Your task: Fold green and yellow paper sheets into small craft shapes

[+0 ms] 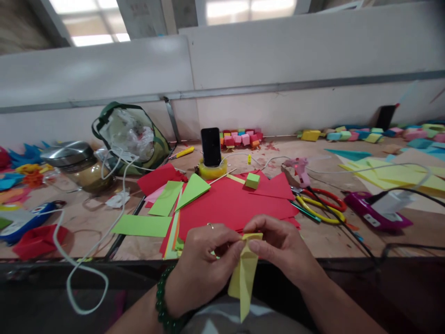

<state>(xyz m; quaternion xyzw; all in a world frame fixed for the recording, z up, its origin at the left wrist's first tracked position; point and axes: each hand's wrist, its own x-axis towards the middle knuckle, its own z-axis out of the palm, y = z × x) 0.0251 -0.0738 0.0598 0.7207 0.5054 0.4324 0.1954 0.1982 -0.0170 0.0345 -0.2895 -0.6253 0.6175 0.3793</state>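
Both hands meet at the table's front edge around a folded piece of yellow paper [245, 278], its lower part hanging down in two flaps. My left hand [208, 260], wearing a ring and a green bead bracelet [163, 297], pinches the paper's upper left side. From the right, my right hand [278, 250] grips the top edge with thumb and fingers. Just beyond the hands lies a stack of red paper [222, 204]. A small green paper cube [252, 180] and several green paper pieces [142, 225] rest on or beside that stack.
A phone [211, 146] stands upright on a yellow tape roll [212, 170]. To the right are a pink glue gun [299, 170], scissors [323, 208] and a purple power strip [378, 215]. A glass jar [81, 169], a bag [130, 139] and a loose white cable [71, 260] occupy the left.
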